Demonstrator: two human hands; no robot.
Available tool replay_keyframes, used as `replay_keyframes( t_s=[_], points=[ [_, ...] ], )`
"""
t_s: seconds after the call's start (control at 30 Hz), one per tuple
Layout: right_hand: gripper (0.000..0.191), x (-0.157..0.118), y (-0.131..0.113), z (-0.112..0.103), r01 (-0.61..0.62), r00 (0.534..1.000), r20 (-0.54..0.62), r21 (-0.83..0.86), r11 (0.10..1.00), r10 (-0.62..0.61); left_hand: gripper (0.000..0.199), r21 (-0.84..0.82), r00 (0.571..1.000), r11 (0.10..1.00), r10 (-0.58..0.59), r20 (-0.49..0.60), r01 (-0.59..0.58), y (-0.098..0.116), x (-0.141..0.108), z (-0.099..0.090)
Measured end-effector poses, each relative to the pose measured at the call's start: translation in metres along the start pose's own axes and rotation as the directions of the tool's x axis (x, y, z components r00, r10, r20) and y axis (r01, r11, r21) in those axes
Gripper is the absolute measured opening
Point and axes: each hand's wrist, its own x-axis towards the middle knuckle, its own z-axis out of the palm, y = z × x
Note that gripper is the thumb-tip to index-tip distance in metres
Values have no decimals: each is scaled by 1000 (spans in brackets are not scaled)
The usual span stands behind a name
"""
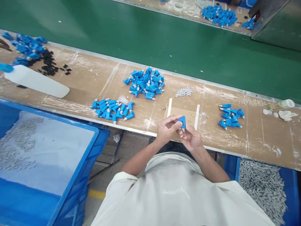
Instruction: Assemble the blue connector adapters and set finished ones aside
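Observation:
Between my two hands, over the front edge of the bench, is a small blue plastic part [182,121] with a pale tip pointing down. My left hand [167,128] pinches it from the left with thumb and fingers. From the right, the fingertips of my right hand [191,137] close around its lower end. Beneath them lies a cardboard sheet [184,113] with white tape strips at its sides. Beyond it sits a little heap of small grey-white pieces [183,92]. Similar blue parts form a large pile [145,82], a front-left pile [114,110] and a smaller right-hand pile [230,116].
A white bottle [37,81] lies at the left near black pieces [49,62] and more blue parts [27,47]. Blue bins [91,141] stand below the bench, one holding many grey pieces [261,188]. A small container [285,104] lies far right. Another person's fingers [4,45] show far left.

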Motion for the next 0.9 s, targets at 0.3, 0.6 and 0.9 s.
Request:
replay_keyframes(
  t_s=[0.3, 0.6, 0.9],
  points=[
    [48, -8, 13, -20, -47, 987, 158, 36, 998, 41, 37, 82, 995, 996, -26, -91, 34, -4, -1, -4],
    [56, -70, 9, -75, 130, 964, 239, -42, 991, -116, 24, 600, 978, 774, 128, 164, -202, -5, 70, 30],
    [50, -69, -7, -93, 271, 939, 269, -199, 942, -213, 24, 977, 863, 214, 489, -123, 18, 87, 139, -65]
  ],
)
